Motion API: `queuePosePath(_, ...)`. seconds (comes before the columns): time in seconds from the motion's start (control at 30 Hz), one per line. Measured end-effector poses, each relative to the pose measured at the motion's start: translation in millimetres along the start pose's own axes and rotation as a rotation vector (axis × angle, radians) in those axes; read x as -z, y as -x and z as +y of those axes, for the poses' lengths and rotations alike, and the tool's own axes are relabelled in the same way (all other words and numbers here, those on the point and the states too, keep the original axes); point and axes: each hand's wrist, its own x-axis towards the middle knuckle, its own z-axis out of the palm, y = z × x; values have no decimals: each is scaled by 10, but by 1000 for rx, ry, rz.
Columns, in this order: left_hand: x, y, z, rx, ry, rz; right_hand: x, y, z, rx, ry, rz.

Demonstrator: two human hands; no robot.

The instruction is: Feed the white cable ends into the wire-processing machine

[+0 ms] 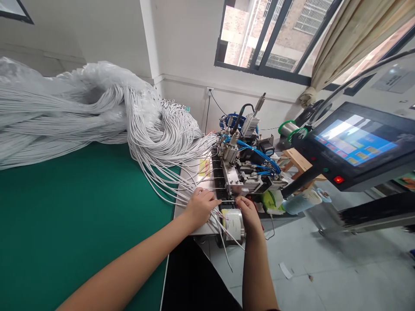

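Note:
My left hand (201, 209) is closed on a white cable (228, 201), its fingertips pressed at the front of the machine's black rail. Just to the right, my right hand (249, 212) pinches the end of that cable; the very tip is hidden by the fingers. Several loose white cables (223, 235) hang under my left hand, past a round metal motor-like part (234, 223) with a label. Directly beyond both hands stands a bench machine (231, 166) with metal cylinders and blue air hoses. More cables run from its rail back to a large bundle (158, 134).
Plastic wrap (106, 75) covers part of the bundle on the green table mat (81, 207). A control screen (359, 142) on an arm stands at the right, near a spool of solder-like wire (288, 128). Below it are a wooden stool (296, 162) and a plastic tub (300, 202).

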Motion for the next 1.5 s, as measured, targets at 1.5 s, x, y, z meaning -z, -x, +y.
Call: queuePosePath(1.5, 59, 11, 20, 41, 41, -99, 58, 362, -200, 205, 534, 293)
